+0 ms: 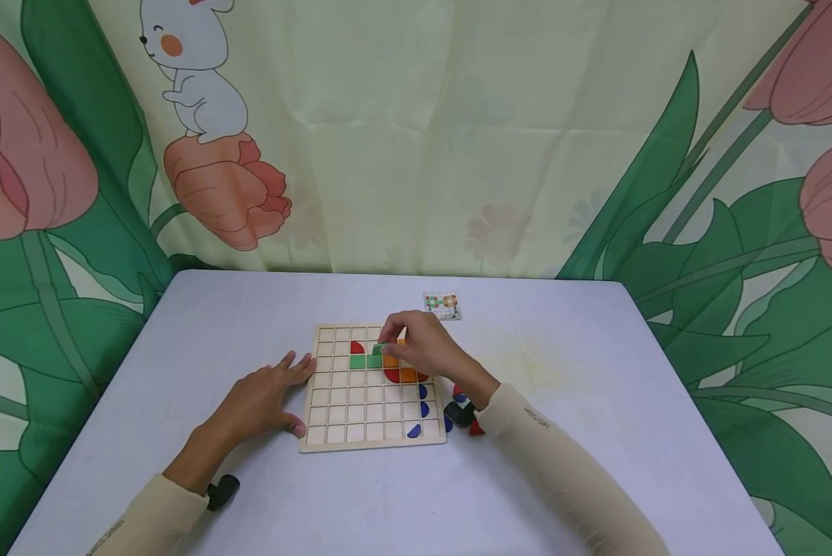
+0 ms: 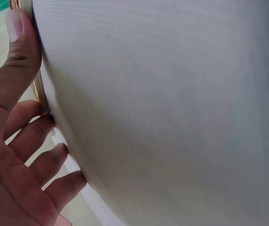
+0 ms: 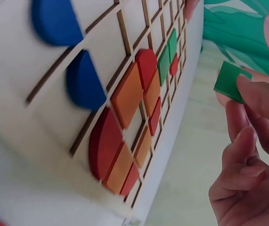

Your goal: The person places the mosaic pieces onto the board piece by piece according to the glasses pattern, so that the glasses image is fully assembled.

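A wooden grid board (image 1: 330,417) lies on the table, partly filled with colored pieces. My left hand (image 1: 259,398) is spread at its left side, thumb and fingers touching the edge; the left wrist view shows the thumb (image 2: 19,56) against the rim. Over the upper part of the board, my right hand (image 1: 423,344) pinches a green square tile (image 3: 231,82) between thumb and fingers. Below it sit two green tiles (image 1: 365,361) in neighboring cells, under a red rounded piece (image 1: 356,347). Orange squares (image 3: 127,96) and red rounded pieces (image 3: 106,141) form a cluster to their right.
Blue half-round pieces (image 1: 424,409) lie along the board's lower right. Loose red pieces (image 1: 477,428) and blue ones are on the table beside the board, partly hidden by the right wrist camera (image 1: 460,415). A small pattern card (image 1: 443,306) lies behind the board.
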The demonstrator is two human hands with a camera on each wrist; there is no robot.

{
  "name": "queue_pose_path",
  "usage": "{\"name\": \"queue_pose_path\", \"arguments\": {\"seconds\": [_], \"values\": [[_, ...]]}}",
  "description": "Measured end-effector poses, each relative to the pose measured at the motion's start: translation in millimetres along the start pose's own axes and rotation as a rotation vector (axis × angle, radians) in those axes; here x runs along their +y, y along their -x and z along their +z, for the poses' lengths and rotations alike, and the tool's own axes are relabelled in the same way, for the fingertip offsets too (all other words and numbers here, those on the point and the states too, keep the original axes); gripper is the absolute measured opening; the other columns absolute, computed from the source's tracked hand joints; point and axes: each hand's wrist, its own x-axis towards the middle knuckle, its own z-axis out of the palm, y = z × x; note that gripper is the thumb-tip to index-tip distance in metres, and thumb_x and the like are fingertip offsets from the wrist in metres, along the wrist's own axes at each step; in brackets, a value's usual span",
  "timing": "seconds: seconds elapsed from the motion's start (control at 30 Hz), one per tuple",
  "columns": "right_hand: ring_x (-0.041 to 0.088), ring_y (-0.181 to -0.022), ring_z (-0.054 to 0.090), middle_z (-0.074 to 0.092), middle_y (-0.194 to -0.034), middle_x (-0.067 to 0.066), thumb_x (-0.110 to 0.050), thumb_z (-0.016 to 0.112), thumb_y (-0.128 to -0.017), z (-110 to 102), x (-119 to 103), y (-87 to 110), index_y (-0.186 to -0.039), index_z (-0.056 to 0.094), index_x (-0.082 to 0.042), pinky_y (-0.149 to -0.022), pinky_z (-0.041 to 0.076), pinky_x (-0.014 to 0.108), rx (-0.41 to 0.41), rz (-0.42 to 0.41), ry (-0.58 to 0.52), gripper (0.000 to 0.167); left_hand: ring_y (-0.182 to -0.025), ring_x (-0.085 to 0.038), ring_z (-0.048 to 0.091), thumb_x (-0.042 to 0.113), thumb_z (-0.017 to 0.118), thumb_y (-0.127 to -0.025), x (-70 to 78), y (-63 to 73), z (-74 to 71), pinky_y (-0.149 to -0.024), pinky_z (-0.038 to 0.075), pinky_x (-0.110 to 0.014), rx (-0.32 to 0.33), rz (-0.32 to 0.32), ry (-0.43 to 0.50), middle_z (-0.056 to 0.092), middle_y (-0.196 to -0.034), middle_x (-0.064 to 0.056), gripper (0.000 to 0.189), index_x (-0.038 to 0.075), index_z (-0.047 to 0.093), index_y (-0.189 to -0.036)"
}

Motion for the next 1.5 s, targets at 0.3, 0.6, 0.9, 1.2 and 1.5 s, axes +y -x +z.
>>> {"name": "queue_pose_path", "arguments": {"seconds": [0.3,0.6,0.9,1.2,1.5], "values": [[0.014,-0.067,0.054,0.072,-0.087,-0.006,-0.014,0.081,-0.095,12,-8,-19.7,-0.094,0.077,-0.018,-0.061,0.043,0.025,-0.002,-0.003,-0.017,0.005,-0.14,-0.057,0.054,0.045,0.1,-0.056,0.7,0.4,-0.8,-0.102,0.052,-0.069,0.0,0.002,0.006,0.045,-0.165,-0.022,0.121,0.013,0.048,-0.16],[0.013,-0.08,0.061,0.071,-0.085,-0.007,-0.015,0.081,-0.096,21,-13,-35.7,-0.094,0.076,-0.02,-0.071,0.047,0.028,-0.022,0.001,0.003,0.007,-0.137,-0.058,0.055,0.046,0.099,-0.057,0.4,0.0,-3.1,-0.1,0.053,-0.068,-0.011,0.013,-0.005,0.044,-0.164,-0.024,0.119,0.013,0.049,-0.16],[0.012,-0.084,0.062,0.071,-0.082,-0.008,-0.017,0.082,-0.095,34,-18,-54.1,-0.091,0.075,-0.021,-0.073,0.047,0.028,-0.042,0.015,0.057,0.009,-0.134,-0.059,0.057,0.045,0.1,-0.057,1.1,-0.5,-2.3,-0.097,0.055,-0.067,-0.011,0.007,-0.011,0.044,-0.163,-0.03,0.12,0.012,0.048,-0.16],[0.012,-0.079,0.062,0.072,-0.081,-0.008,-0.018,0.081,-0.096,50,-14,-67.1,-0.09,0.075,-0.022,-0.069,0.047,0.027,-0.074,0.047,0.09,0.009,-0.135,-0.06,0.056,0.045,0.1,-0.057,1.2,-0.6,-2.7,-0.098,0.054,-0.068,-0.021,-0.001,0.005,0.042,-0.164,-0.029,0.12,0.012,0.048,-0.16],[0.01,-0.082,0.061,0.07,-0.084,-0.011,-0.022,0.082,-0.095,60,-12,-73.0,-0.086,0.076,-0.024,-0.068,0.048,0.027,-0.067,0.045,0.213,0.011,-0.135,-0.059,0.057,0.045,0.1,-0.057,-0.7,-0.2,-1.7,-0.097,0.054,-0.068,-0.005,0.01,0.002,0.043,-0.163,-0.029,0.12,0.012,0.047,-0.16]]}}
